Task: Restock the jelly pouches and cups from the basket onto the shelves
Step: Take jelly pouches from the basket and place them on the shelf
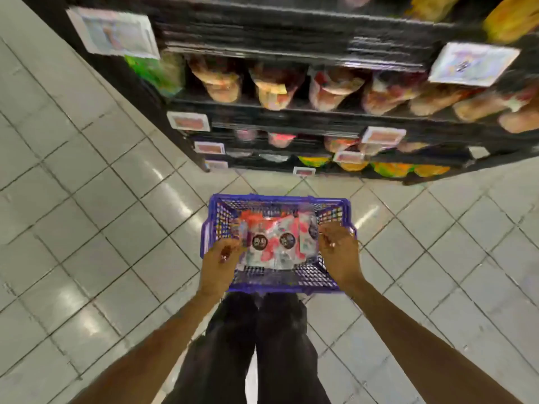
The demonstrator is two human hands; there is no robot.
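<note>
Below the black shelves (262,30), on pale tiles (87,199), a purple plastic mesh basket (277,282) holds pink-and-white jelly pouches (274,243). Left hand (223,253) and right hand (338,246) curl at the stack's two sides; blur hides whether they grip. Pinch both edges firmly, then lift the stack level.

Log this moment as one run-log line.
phase: hands in basket | left hand: at pouches, left edge | right hand: right edge | grip: unclear | shelves: stocked
</note>
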